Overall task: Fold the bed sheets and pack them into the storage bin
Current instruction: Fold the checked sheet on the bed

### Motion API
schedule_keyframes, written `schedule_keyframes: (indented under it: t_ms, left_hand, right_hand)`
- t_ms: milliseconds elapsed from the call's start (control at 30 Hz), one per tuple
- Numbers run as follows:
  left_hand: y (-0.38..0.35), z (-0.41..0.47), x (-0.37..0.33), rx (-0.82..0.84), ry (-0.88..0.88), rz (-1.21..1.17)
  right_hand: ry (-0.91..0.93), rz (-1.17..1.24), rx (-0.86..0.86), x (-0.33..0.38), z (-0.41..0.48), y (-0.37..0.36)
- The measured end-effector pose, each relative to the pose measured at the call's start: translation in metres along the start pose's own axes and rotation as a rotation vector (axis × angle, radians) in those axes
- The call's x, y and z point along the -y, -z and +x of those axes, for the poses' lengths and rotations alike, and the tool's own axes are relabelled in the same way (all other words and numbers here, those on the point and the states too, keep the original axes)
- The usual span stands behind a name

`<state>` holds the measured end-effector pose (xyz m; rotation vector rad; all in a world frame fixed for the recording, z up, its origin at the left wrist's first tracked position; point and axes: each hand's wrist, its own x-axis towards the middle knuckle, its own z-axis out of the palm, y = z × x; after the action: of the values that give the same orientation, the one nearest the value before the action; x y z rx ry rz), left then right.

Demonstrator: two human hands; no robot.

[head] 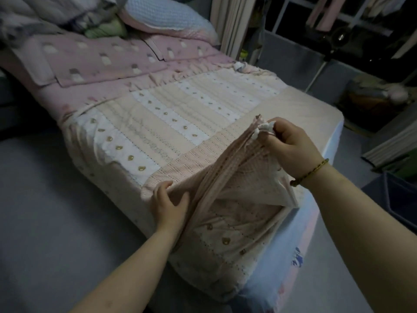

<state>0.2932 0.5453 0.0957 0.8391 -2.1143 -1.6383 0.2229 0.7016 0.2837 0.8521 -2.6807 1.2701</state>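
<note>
Both hands hold the sheet (171, 132): right hand (291, 147) raised, fingers (274, 129) pinching its bunched corner; left hand (168, 203) gripping a low fold. Pink, quilted, still mostly spread on the bed (282, 256).

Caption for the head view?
Right hand holds up a gathered corner of the pink-and-white patchwork bed sheet; left hand grips its edge over the light-blue mattress.

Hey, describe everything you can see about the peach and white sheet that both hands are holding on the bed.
The sheet looks like soft quilted cotton: peach and white bands, small gold motifs on the white ones, dotted stitch lines and a waffle-textured peach border. It lies spread and wrinkled over the pale blue mattress, which shows bare where the sheet's near corner is lifted off. The right hand pinches the bunched corner up high; the left hand grips the edge lower down.
</note>
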Motion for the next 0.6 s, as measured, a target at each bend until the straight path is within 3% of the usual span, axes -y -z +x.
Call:
schedule_keyframes:
  t_ms: [67, 133, 267, 400, 600]
  left_hand:
    - [-0.002, -0.016, -0.013, 0.061, -0.1, -0.125]
    - [-0.009, -0.016, -0.014, 0.167, -0.137, -0.086]
    - [-0.01, 0.005, 0.002, 0.113, 0.01, 0.076]
    - [-0.004, 0.021, 0.021, 0.125, 0.138, 0.443]
    - [-0.028, 0.039, 0.049, 0.379, 0.124, 0.444]
  right_hand:
    - [0.007, -0.03, 0.022, 0.006, 0.006, -0.002]
    - [0.027, -0.039, 0.023, 0.009, 0.01, -0.002]
    - [0.047, -0.038, -0.024, 0.01, 0.013, 0.001]
    - [0.005, 0.008, -0.099, 0.003, 0.017, 0.013]
    - [-0.076, 0.088, -0.103, -0.011, 0.028, 0.022]
